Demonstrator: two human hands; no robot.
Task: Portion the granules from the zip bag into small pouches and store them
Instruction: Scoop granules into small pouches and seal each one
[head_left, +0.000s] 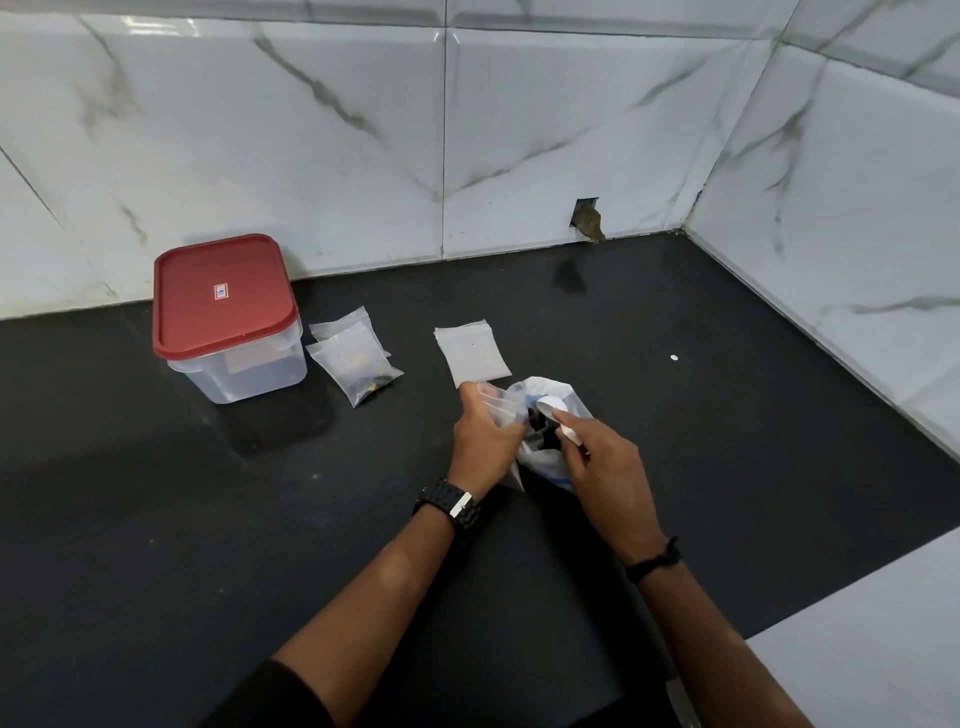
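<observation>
The zip bag (540, 447), white and crumpled with dark contents showing at its mouth, sat on the dark surface (156, 519) near the middle of the view, between the two hands. The left hand (480, 441) had its fingers curled round a small clear pouch (498, 402), holding it against the bag's open mouth. The right hand (605, 462) pinched the handle of a white spoon (553, 410), whose bowl lay at the mouth of the bag, just beside the pouch.

Just behind the hands a flat stack of empty pouches (471, 353) lay on the surface. To its left lay two filled pouches (353, 361), overlapping, with dark granules gathered at their lower ends. Further left, near the tiled wall (363, 130), stood a clear plastic container (236, 358) with its red lid (223, 293) closed.
</observation>
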